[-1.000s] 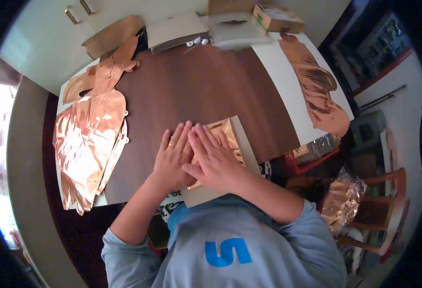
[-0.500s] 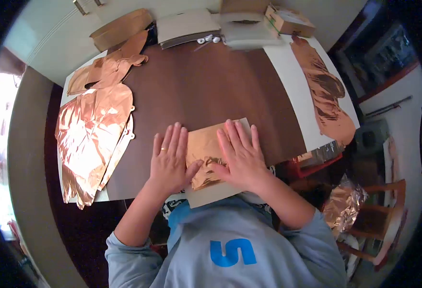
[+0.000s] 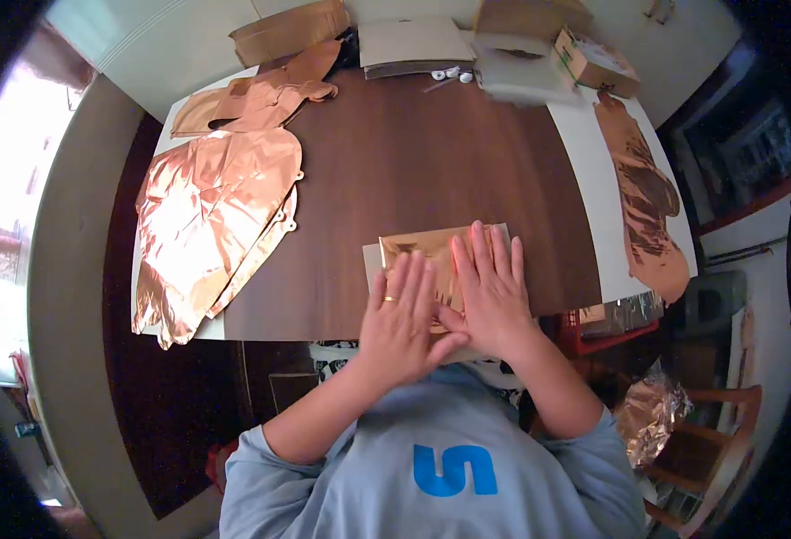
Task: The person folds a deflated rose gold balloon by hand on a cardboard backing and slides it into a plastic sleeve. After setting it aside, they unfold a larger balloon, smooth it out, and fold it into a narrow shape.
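A folded sheet of shiny copper-coloured foil (image 3: 421,241) lies on a pale rectangular card (image 3: 372,260) at the table's near edge. My right hand (image 3: 496,301) is flat over the right side of the foil, fingers stretched out and its thumb pointing left. My left hand (image 3: 398,323) is held over the foil's left part with straight fingers and the thumb apart; a ring shows on one finger. Whether the left palm touches the foil I cannot tell. Both hands are open, and they hide much of the foil's lower half.
Large flat copper foil balloons (image 3: 220,207) cover the table's left side. Another long foil piece (image 3: 643,198) lies along the right. At the back stand a stack of card (image 3: 416,45), a small box (image 3: 596,65) and small white rolls (image 3: 449,74). A wooden chair (image 3: 728,431) stands at right.
My left hand has moved right and across the foil, closer to my right hand. The right hand still lies over the foil's right side. The camera view has shifted left.
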A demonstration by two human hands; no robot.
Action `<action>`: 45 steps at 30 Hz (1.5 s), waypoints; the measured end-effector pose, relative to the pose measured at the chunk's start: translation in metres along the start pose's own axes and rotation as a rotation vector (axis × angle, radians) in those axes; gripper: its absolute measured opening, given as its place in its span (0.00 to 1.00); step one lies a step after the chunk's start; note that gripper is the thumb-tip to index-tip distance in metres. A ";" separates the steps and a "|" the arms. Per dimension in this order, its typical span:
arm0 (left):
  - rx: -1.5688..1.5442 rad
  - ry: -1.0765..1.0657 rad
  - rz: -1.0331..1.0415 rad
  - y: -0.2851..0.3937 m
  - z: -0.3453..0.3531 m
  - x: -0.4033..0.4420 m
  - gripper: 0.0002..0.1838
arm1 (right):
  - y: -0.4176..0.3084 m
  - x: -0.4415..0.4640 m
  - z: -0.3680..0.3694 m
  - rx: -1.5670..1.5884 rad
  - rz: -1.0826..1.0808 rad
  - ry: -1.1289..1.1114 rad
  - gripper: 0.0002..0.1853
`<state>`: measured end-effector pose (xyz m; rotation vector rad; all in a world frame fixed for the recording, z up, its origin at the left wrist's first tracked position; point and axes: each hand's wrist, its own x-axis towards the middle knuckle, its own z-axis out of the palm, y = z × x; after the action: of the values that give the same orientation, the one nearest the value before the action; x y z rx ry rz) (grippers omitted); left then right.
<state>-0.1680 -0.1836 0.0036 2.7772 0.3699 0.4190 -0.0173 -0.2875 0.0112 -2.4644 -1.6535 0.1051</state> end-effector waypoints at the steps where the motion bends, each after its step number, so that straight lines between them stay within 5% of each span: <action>1: 0.041 -0.012 -0.023 -0.002 -0.004 -0.007 0.51 | -0.001 -0.001 -0.001 0.023 0.001 0.006 0.52; 8: 0.157 -0.018 -0.147 -0.003 -0.027 -0.005 0.49 | -0.001 -0.002 -0.001 0.060 -0.015 0.048 0.50; 15: 0.135 0.045 -0.051 -0.010 0.004 0.033 0.47 | 0.004 -0.003 -0.007 0.142 0.031 0.099 0.43; 18: 0.132 0.054 -0.020 -0.015 0.004 0.030 0.47 | 0.024 -0.033 -0.007 0.426 0.041 0.405 0.36; 20: 0.128 0.041 -0.024 -0.017 0.004 0.028 0.46 | 0.035 -0.060 -0.013 0.470 0.119 0.504 0.21; 22: 0.142 0.020 -0.029 -0.018 0.004 0.029 0.46 | 0.038 -0.090 -0.023 0.569 0.411 0.293 0.09; 25: 0.138 -0.019 -0.041 -0.016 0.000 0.030 0.47 | 0.040 -0.112 -0.007 0.884 0.552 0.118 0.09; 29: 0.108 -0.056 -0.071 -0.014 -0.006 0.030 0.47 | 0.038 -0.107 0.006 1.717 0.814 -0.098 0.13; 35: 0.128 -0.124 -0.076 -0.017 -0.011 0.033 0.47 | 0.031 -0.104 0.011 1.793 0.864 -0.122 0.15; 41: 0.128 -0.119 -0.058 -0.019 -0.015 0.033 0.48 | 0.020 -0.094 -0.004 1.479 0.684 -0.076 0.14; 45: 0.136 -0.107 -0.033 -0.027 -0.010 0.030 0.48 | 0.059 -0.127 -0.016 1.402 0.770 0.069 0.11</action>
<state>-0.1494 -0.1472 0.0107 2.9053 0.4332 0.2452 -0.0091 -0.4282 0.0117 -1.6665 -0.1769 0.8799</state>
